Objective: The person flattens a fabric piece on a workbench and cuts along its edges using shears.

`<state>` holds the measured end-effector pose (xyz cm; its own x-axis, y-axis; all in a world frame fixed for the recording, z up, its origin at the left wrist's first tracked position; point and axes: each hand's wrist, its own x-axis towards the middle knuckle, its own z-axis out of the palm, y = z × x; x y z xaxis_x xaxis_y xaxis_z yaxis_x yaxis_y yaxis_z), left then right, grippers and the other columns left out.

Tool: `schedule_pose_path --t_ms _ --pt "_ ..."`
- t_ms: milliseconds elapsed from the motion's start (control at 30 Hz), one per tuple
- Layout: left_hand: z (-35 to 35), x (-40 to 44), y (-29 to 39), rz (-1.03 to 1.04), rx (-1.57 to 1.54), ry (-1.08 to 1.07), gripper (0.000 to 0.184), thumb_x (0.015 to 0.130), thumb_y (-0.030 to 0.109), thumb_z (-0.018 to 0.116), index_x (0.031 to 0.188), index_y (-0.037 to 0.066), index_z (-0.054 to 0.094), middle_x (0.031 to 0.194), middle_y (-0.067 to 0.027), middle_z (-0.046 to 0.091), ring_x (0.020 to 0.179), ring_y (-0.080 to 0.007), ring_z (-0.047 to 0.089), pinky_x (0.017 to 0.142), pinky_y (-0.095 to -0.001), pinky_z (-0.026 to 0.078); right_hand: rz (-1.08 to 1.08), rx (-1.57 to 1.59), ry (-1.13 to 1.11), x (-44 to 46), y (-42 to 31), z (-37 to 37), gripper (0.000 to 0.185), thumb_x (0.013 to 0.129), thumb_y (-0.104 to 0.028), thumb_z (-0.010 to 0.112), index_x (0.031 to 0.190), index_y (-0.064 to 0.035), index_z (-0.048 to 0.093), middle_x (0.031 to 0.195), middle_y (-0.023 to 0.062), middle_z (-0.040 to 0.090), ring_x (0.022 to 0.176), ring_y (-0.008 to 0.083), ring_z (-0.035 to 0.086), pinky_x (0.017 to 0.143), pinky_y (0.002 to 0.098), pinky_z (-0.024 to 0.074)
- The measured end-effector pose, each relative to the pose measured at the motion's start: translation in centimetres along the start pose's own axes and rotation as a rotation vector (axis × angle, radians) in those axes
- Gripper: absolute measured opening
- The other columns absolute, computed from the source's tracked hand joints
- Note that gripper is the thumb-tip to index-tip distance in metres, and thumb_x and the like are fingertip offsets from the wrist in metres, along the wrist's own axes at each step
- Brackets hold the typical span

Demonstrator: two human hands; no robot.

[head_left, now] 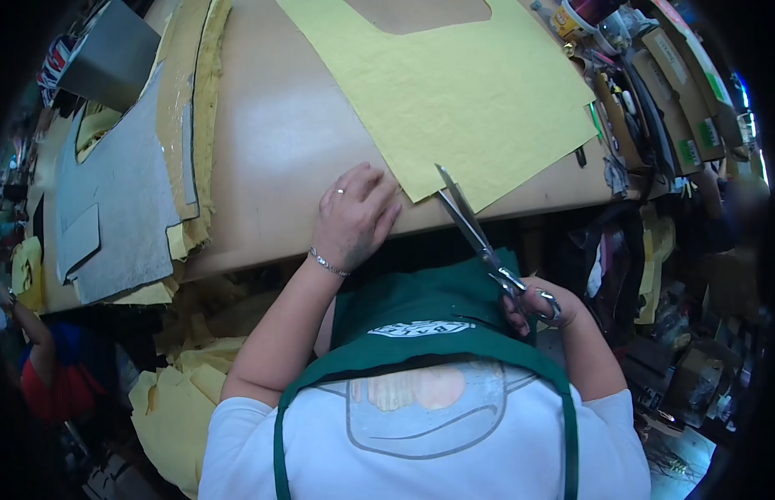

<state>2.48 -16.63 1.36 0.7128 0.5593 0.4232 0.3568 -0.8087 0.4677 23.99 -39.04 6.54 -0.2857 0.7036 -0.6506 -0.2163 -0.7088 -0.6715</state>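
Note:
A large yellow sheet (pixel 479 108) lies on the wooden table (pixel 279 167), its near corner at the table's front edge. My right hand (pixel 533 307) is closed around the handles of long metal scissors (pixel 487 254). The scissors' blades are parted at the near edge of the sheet, one over the yellow material and the other at or under its edge. My left hand (pixel 357 212) rests on the table beside the sheet's left edge, fingers curled; whether anything is under them is hidden.
Stacked grey and yellow pieces (pixel 125 200) lie at the left, with a grey box (pixel 121 54) behind. Cardboard holders (pixel 667 92) and a tub (pixel 571 21) stand at the right. Yellow scraps (pixel 175 408) hang below the table. Another person's arm (pixel 37 337) shows at the far left.

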Motion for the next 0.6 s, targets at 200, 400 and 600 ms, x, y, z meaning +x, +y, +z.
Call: schedule_pose_path --t_ms 200,400,600 --pt "-1.6 -1.8 0.2 -0.294 -0.412 -0.195 0.018 0.079 0.019 0.058 0.09 0.004 0.058 0.078 -0.0079 0.057 0.063 -0.015 0.053 0.055 -0.0277 0.042 0.037 -0.13 0.125 2.7 -1.1 2.8 0.05 0.073 -0.056 0.056 0.077 -0.0064 0.047 0.062 0.0014 0.05 0.052 0.0104 0.052 0.048 0.0227 0.0432" --pt "-1.3 0.9 2.0 -1.021 -1.066 -0.529 0.027 0.086 0.026 0.049 0.091 -0.001 0.053 0.071 -0.0085 0.059 0.042 -0.007 0.047 0.04 -0.0171 0.036 -0.055 -0.218 0.153 4.5 1.2 3.5 0.04 0.079 -0.046 0.054 0.076 -0.0072 0.044 0.063 0.002 0.049 0.054 0.0105 0.051 0.052 0.0241 0.0446" --pt "0.3 2.7 2.5 -1.118 -1.1 -0.437 0.018 0.085 0.018 0.05 0.084 0.0 0.052 0.066 -0.0062 0.058 0.039 -0.0072 0.048 0.033 -0.016 0.032 -0.062 -0.291 0.201 4.9 1.5 3.2 0.047 0.075 -0.052 0.056 0.078 -0.0065 0.045 0.063 0.0017 0.048 0.053 0.0102 0.051 0.05 0.0234 0.0441"
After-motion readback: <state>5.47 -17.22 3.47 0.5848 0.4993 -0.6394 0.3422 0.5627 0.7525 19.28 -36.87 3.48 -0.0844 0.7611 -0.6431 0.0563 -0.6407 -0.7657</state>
